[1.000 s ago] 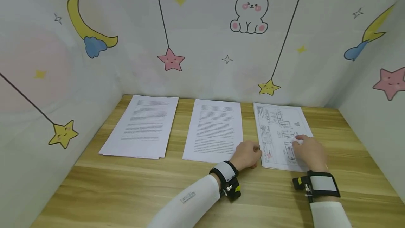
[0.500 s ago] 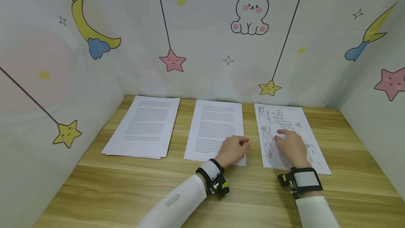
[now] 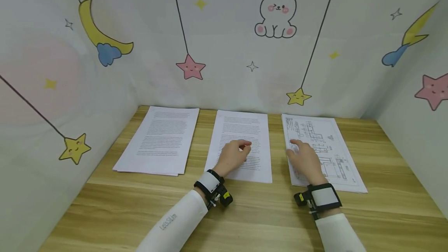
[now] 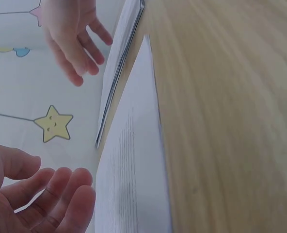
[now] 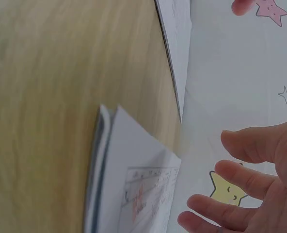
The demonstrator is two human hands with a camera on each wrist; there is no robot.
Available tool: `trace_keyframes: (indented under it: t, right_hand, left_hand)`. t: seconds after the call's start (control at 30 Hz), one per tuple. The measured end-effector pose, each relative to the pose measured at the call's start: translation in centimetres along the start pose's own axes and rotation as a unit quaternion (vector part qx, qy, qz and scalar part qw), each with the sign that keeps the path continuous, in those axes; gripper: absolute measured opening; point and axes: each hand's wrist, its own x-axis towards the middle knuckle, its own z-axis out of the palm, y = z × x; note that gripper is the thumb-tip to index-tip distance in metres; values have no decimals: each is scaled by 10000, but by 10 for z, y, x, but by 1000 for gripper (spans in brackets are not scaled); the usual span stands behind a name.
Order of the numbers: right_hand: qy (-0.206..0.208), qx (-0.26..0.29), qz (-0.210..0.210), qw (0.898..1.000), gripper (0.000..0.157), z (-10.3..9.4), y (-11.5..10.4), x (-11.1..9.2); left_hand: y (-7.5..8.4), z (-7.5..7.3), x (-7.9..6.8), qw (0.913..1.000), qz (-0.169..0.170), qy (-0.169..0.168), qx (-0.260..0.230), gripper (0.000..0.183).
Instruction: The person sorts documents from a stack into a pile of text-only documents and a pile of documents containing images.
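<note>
My left hand (image 3: 232, 158) hovers over the middle stack of printed text pages (image 3: 241, 121), its fingers loosely bent and holding nothing. Above the left part of a stack of technical drawing sheets (image 3: 337, 139) is my right hand (image 3: 308, 163), with thumb and fingers spread apart. In the left wrist view, relaxed fingers (image 4: 80, 208) are raised beside the text pages (image 4: 134, 189). The right wrist view has the fingers (image 5: 231, 213) apart from the drawing sheets (image 5: 134, 141), whose layered corner faces the camera.
A third stack of text pages (image 3: 164, 139) lies at the left, a lower sheet sticking out slightly at its front edge. All three rest on a wood-grain table (image 3: 266, 221). A white cloth wall (image 3: 224, 88) with cartoon prints rises behind and on both sides.
Both hands have moved left: the left one from the drawing stack's left edge to over the middle pages, the right one across the drawings, uncovering their lower right part.
</note>
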Motion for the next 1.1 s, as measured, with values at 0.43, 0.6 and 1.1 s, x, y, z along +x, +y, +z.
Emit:
trace_keyframes:
  t: [0.43, 0.6, 1.1]
  right_hand:
    - [174, 662, -334, 9971, 58, 29, -37, 3]
    - [166, 826, -452, 9954, 62, 38, -51, 3]
    - [-135, 1106, -694, 9913, 69, 63, -104, 0]
  left_hand:
    - [-34, -53, -2, 9966, -620, 546, -60, 33]
    - [-47, -71, -7, 9935, -949, 636, -32, 34]
    - [-90, -136, -24, 9912, -743, 970, 516, 36]
